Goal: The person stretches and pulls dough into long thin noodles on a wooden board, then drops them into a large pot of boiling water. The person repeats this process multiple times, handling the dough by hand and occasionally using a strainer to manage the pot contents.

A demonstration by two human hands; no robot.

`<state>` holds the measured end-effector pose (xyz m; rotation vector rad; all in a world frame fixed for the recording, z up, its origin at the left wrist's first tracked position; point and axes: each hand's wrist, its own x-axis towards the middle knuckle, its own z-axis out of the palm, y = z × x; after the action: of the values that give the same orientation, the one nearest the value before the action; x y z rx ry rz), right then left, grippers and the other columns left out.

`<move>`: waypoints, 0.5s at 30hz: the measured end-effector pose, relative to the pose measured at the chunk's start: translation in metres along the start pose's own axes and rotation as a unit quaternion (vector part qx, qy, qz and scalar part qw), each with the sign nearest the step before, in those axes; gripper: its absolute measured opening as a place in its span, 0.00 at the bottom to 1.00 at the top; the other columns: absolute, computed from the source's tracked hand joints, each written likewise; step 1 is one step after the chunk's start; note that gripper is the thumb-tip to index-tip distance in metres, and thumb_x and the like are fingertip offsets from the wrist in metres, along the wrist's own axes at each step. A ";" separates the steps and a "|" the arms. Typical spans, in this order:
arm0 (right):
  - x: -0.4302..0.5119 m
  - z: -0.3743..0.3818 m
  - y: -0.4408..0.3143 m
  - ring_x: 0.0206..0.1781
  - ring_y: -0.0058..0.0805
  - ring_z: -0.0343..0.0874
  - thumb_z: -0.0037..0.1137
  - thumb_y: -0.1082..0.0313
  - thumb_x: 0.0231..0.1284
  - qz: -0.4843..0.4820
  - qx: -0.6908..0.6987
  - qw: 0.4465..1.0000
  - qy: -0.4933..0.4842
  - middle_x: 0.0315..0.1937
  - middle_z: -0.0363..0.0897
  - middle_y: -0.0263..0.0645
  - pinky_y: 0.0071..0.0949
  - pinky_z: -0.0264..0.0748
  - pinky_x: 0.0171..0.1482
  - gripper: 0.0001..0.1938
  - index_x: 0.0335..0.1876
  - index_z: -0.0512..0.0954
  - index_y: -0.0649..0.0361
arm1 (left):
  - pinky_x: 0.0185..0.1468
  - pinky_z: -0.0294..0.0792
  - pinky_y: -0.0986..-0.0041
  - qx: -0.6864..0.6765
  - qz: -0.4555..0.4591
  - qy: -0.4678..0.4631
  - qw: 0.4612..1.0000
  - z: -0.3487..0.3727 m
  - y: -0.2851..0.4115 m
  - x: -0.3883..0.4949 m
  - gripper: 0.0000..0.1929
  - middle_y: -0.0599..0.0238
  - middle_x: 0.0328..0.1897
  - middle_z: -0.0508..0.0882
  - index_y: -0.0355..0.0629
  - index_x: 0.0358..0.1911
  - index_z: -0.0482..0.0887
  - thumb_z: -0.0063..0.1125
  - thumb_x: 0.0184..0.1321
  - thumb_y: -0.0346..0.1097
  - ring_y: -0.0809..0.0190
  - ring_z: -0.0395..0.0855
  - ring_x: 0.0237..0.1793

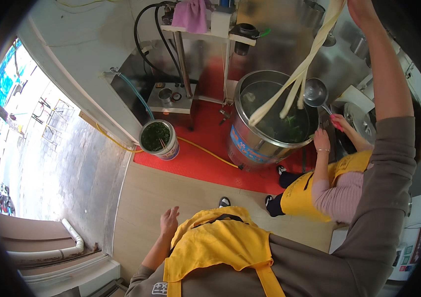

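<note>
Raised at the top right, my right hand (360,13) is partly cut off by the picture's edge, shut on a long twisted strand of pale dough (316,48). The strand hangs down and splits into several thick tails over a big steel pot (238,107). Greens (288,130) float in the dark liquid there. Whether the tails touch the pot cannot be told. My left hand (169,221) hangs at my left side, fingers loosely apart, holding nothing.
At the pot's right, a co-worker in a yellow apron (306,195) holds a steel ladle (315,92) over it. A bucket of chopped greens (175,148) with chopsticks stands on the red mat (203,163). A yellow hose (210,152) runs across. Behind stands a press-like machine (182,63).
</note>
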<state>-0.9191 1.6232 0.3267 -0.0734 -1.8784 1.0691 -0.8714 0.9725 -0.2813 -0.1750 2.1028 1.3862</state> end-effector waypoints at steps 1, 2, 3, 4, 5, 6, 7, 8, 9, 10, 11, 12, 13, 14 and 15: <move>0.002 -0.002 0.017 0.69 0.29 0.66 0.67 0.56 0.60 -0.004 -0.016 1.000 0.011 0.66 0.72 0.42 0.31 0.60 0.71 0.30 0.66 0.73 0.61 | 0.54 0.74 0.71 0.001 0.001 0.000 1.000 0.010 0.009 0.005 0.23 0.58 0.56 0.88 0.34 0.57 0.85 0.51 0.76 0.48 0.60 0.87 0.52; -0.002 -0.002 0.036 0.69 0.28 0.66 0.67 0.56 0.60 -0.007 -0.032 0.999 0.023 0.67 0.71 0.42 0.31 0.60 0.72 0.29 0.66 0.74 0.60 | 0.55 0.74 0.71 0.002 0.003 -0.001 1.000 0.018 0.017 0.009 0.24 0.58 0.56 0.88 0.33 0.58 0.85 0.51 0.75 0.49 0.60 0.87 0.52; -0.010 -0.002 0.057 0.70 0.28 0.66 0.67 0.56 0.60 -0.010 -0.050 0.998 0.037 0.68 0.71 0.42 0.32 0.60 0.72 0.29 0.65 0.74 0.58 | 0.56 0.74 0.70 0.007 0.009 -0.006 1.000 0.025 0.024 0.014 0.24 0.58 0.56 0.88 0.33 0.58 0.85 0.51 0.75 0.49 0.60 0.87 0.53; -0.021 0.000 0.079 0.66 0.28 0.68 0.66 0.56 0.61 0.017 -0.051 0.998 0.029 0.64 0.72 0.41 0.32 0.63 0.68 0.28 0.65 0.74 0.60 | 0.56 0.74 0.69 0.009 0.015 -0.010 1.000 0.032 0.029 0.021 0.24 0.58 0.56 0.88 0.33 0.57 0.85 0.51 0.75 0.49 0.60 0.87 0.53; -0.040 0.002 0.106 0.61 0.27 0.71 0.66 0.55 0.63 0.044 -0.053 0.997 0.023 0.61 0.74 0.39 0.33 0.66 0.65 0.28 0.65 0.74 0.61 | 0.56 0.74 0.69 0.012 0.022 -0.016 1.000 0.039 0.033 0.029 0.25 0.58 0.56 0.88 0.33 0.57 0.85 0.51 0.75 0.50 0.60 0.87 0.53; -0.063 0.012 0.143 0.57 0.27 0.73 0.65 0.55 0.64 0.076 -0.044 0.996 0.011 0.57 0.76 0.38 0.33 0.70 0.61 0.28 0.64 0.74 0.62 | 0.56 0.74 0.69 0.031 0.030 -0.004 0.999 0.042 0.041 0.029 0.25 0.56 0.53 0.89 0.33 0.57 0.85 0.51 0.75 0.50 0.59 0.87 0.52; -0.090 0.013 0.170 0.53 0.27 0.76 0.65 0.55 0.65 0.105 -0.048 0.993 0.004 0.53 0.77 0.36 0.34 0.73 0.57 0.28 0.64 0.73 0.63 | 0.56 0.74 0.70 0.050 0.043 -0.006 0.998 0.049 0.055 0.035 0.25 0.54 0.51 0.89 0.33 0.57 0.86 0.51 0.74 0.51 0.59 0.88 0.51; -0.124 0.016 0.194 0.51 0.28 0.78 0.66 0.54 0.63 0.195 -0.073 0.978 -0.009 0.49 0.80 0.39 0.34 0.74 0.54 0.31 0.67 0.72 0.62 | 0.56 0.74 0.70 0.069 0.057 -0.007 0.996 0.057 0.072 0.041 0.25 0.52 0.48 0.90 0.34 0.57 0.86 0.51 0.74 0.51 0.58 0.88 0.49; -0.162 0.025 0.210 0.50 0.30 0.79 0.66 0.55 0.63 0.271 -0.025 0.962 -0.004 0.49 0.81 0.38 0.34 0.75 0.53 0.29 0.66 0.74 0.61 | 0.54 0.74 0.70 0.095 0.071 -0.014 0.993 0.063 0.095 0.044 0.25 0.51 0.46 0.90 0.34 0.57 0.86 0.52 0.74 0.52 0.58 0.87 0.47; -0.200 0.019 0.232 0.51 0.35 0.81 0.66 0.54 0.62 0.319 -0.046 0.947 -0.002 0.49 0.84 0.44 0.37 0.76 0.52 0.27 0.61 0.77 0.63 | 0.53 0.74 0.69 0.123 0.087 -0.027 0.988 0.073 0.125 0.047 0.25 0.51 0.44 0.89 0.35 0.57 0.86 0.52 0.74 0.52 0.58 0.87 0.45; -0.236 0.001 0.270 0.51 0.43 0.83 0.64 0.52 0.62 0.417 -0.158 0.892 -0.076 0.49 0.85 0.51 0.40 0.76 0.53 0.26 0.56 0.80 0.67 | 0.52 0.74 0.69 0.150 0.107 -0.043 0.982 0.086 0.152 0.055 0.25 0.50 0.42 0.89 0.35 0.57 0.86 0.52 0.74 0.52 0.58 0.87 0.43; -0.279 0.005 0.302 0.51 0.48 0.84 0.63 0.50 0.62 0.468 -0.189 0.859 -0.081 0.47 0.84 0.57 0.42 0.75 0.54 0.26 0.53 0.82 0.67 | 0.50 0.75 0.68 0.159 0.136 -0.051 0.976 0.096 0.166 0.064 0.25 0.50 0.39 0.88 0.37 0.57 0.85 0.52 0.73 0.52 0.58 0.86 0.42; -0.321 0.024 0.301 0.52 0.50 0.84 0.63 0.49 0.60 0.430 -0.157 0.886 -0.075 0.48 0.84 0.58 0.44 0.75 0.54 0.24 0.50 0.83 0.65 | 0.48 0.75 0.67 0.166 0.161 -0.053 0.971 0.106 0.178 0.074 0.24 0.49 0.37 0.87 0.38 0.57 0.85 0.52 0.73 0.52 0.57 0.86 0.40; -0.352 0.037 0.293 0.48 0.43 0.85 0.64 0.51 0.60 0.454 -0.201 0.861 -0.112 0.44 0.86 0.52 0.41 0.76 0.51 0.21 0.46 0.84 0.64 | 0.47 0.75 0.65 0.180 0.192 -0.055 0.963 0.118 0.193 0.084 0.24 0.49 0.35 0.87 0.38 0.57 0.85 0.52 0.73 0.52 0.56 0.85 0.38; -0.393 0.044 0.301 0.38 0.30 0.80 0.63 0.56 0.61 0.463 -0.104 0.878 -0.064 0.33 0.82 0.40 0.35 0.75 0.44 0.15 0.37 0.81 0.63 | 0.46 0.74 0.64 0.195 0.225 -0.062 0.953 0.135 0.209 0.094 0.23 0.50 0.34 0.86 0.38 0.56 0.85 0.52 0.74 0.51 0.55 0.85 0.37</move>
<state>-0.8431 1.6012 -0.1641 -1.1501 -2.1007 1.4938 -0.9802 1.2027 -0.2043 0.5694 2.3444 1.1417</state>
